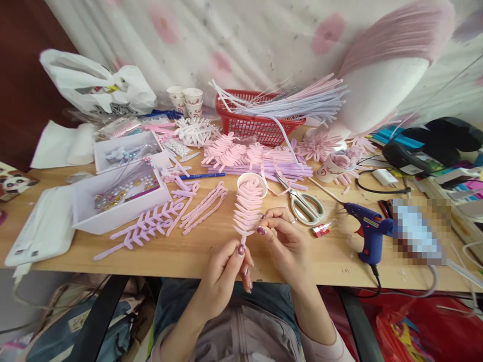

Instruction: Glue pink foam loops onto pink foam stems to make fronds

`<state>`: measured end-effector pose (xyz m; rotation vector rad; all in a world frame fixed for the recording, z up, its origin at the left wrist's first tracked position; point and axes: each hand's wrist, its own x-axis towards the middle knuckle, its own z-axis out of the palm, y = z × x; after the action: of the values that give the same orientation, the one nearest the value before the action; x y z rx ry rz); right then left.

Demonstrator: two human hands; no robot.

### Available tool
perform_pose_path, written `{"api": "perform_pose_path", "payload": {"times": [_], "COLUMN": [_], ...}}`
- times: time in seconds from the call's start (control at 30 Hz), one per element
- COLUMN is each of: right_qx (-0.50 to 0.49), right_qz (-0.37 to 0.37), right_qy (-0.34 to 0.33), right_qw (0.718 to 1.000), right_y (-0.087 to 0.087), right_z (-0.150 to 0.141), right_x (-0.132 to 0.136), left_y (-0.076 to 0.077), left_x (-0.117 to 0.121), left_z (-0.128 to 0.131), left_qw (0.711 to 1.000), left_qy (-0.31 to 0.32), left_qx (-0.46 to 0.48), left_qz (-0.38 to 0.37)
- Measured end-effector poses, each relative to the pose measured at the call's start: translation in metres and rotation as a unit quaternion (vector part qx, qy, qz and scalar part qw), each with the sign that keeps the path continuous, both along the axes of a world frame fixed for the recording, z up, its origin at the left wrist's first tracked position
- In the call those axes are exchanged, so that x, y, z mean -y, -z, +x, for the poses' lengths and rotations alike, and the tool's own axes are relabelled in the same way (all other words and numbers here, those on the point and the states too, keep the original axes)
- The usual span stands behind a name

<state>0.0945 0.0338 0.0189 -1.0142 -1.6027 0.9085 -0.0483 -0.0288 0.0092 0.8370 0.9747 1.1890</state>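
Observation:
A pink pipe-cleaner piece bent into a leaf-like row of loops [248, 208] stands upright between my hands, over the front of the wooden table [188, 251]. My left hand [226, 271] pinches its lower stem between thumb and fingers. My right hand [281, 234] is closed on the right side of the loops, fingertips pinching one of them. Just behind the piece stands a small paper cup [252, 181].
Scissors [304, 203] and a blue glue gun [368, 229] lie to the right. White boxes of beads [121, 193], finished pink and lilac pieces [151, 226], a red basket of pipe cleaners [260, 120], paper cups [186, 99] and a white foam form [377, 93] fill the table behind.

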Motion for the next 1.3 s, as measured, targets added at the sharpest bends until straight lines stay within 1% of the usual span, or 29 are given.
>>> {"api": "perform_pose_path", "payload": {"times": [0.27,0.47,0.57,0.7,0.83,0.93,1.0,1.17,1.3], "right_qx": [0.034,0.057,0.052,0.014,-0.043,-0.088,-0.111,-0.138,-0.119], "right_qz": [0.034,0.047,0.023,-0.026,-0.109,-0.169,-0.195,-0.202,-0.173], "right_qy": [0.018,0.018,0.02,0.04,0.012,-0.007,-0.01,-0.018,-0.015], "right_qw": [0.999,0.997,0.998,0.999,0.993,0.982,0.974,0.969,0.978], "right_y": [-0.007,-0.011,-0.013,-0.014,-0.011,-0.009,-0.01,-0.011,-0.008], "right_z": [-0.002,-0.001,0.0,-0.001,-0.006,-0.011,-0.014,-0.015,-0.014], "right_x": [0.003,0.005,0.008,0.016,0.019,0.018,0.017,0.015,0.015], "left_y": [0.005,0.005,0.005,0.006,0.006,0.008,0.01,0.012,0.012], "left_x": [0.002,0.003,0.003,0.003,0.002,0.002,0.002,0.002,0.002], "left_z": [-0.004,-0.005,-0.005,-0.005,-0.006,-0.006,-0.007,-0.007,-0.007], "left_qw": [0.999,0.999,0.999,0.998,0.997,0.996,0.995,0.995,0.994], "left_qy": [0.027,0.027,0.021,0.023,0.023,0.021,0.022,0.022,0.026], "left_qx": [0.014,0.032,0.043,0.054,0.067,0.082,0.092,0.097,0.105], "left_qz": [0.022,0.022,0.015,0.021,0.023,0.026,0.028,0.024,0.028]}}
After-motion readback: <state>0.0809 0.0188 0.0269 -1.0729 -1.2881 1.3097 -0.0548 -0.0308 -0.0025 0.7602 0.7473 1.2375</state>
